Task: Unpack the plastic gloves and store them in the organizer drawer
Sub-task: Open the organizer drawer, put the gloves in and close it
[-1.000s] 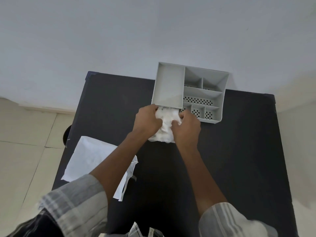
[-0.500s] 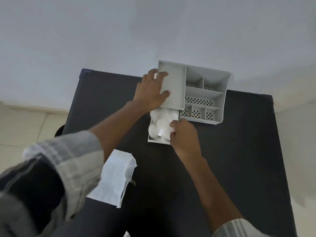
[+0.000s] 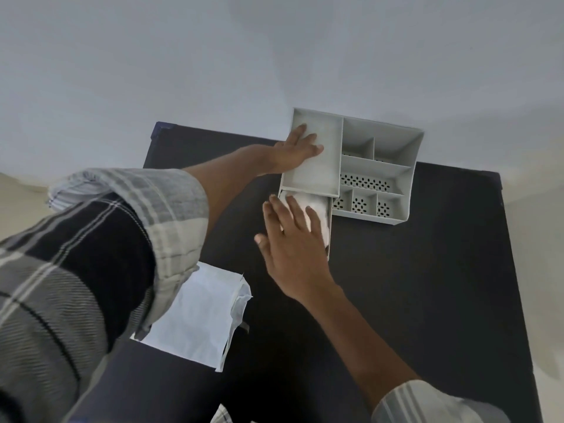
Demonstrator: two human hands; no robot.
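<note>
A grey plastic organizer (image 3: 393, 166) with several compartments stands at the far edge of the black table (image 3: 412, 285). Its drawer (image 3: 329, 230) sticks out toward me from under the left compartment. White crumpled plastic gloves (image 3: 317, 206) fill the drawer. My left hand (image 3: 294, 152) lies flat, fingers spread, on the organizer's left compartment. My right hand (image 3: 291, 239) rests flat and open on the gloves and the drawer's front, covering most of both.
An empty white plastic package (image 3: 201, 315) lies on the table near me to the left. A pale wall rises right behind the organizer. Tiled floor shows beyond the table's left edge.
My left hand left the gloves and went up onto the organizer's left compartment. My right hand flattened over the gloves in the drawer, which now sticks out less.
</note>
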